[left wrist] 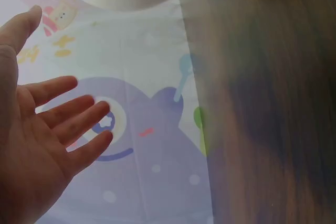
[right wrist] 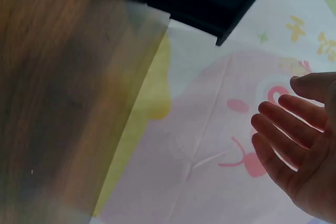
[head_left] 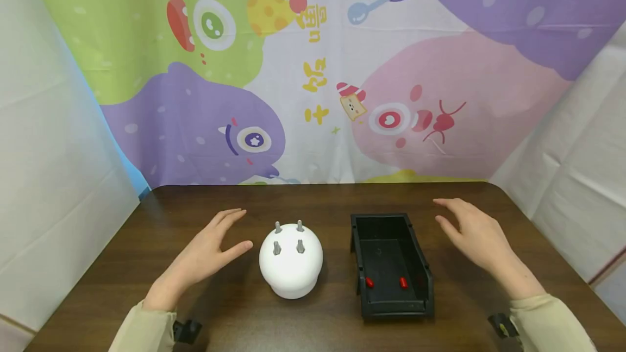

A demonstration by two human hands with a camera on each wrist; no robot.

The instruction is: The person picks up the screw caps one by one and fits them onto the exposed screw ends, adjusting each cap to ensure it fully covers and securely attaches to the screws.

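A white rounded object with several grey pegs sticking up from its top stands on the table, left of centre. To its right sits a black open bin, holding two small red pieces near its front end. My left hand hovers left of the white object, fingers extended and thumb apart, holding nothing. Beyond the bin's right side, my right hand is held in the air with its fingers loosely extended. The left wrist view shows the palm and spread fingers empty; the right palm is empty too.
The dark wood table ends at a hanging cloth printed with cartoon figures. White cloth walls close in the left and right sides. Each wrist wears a small black device close to the sleeve.
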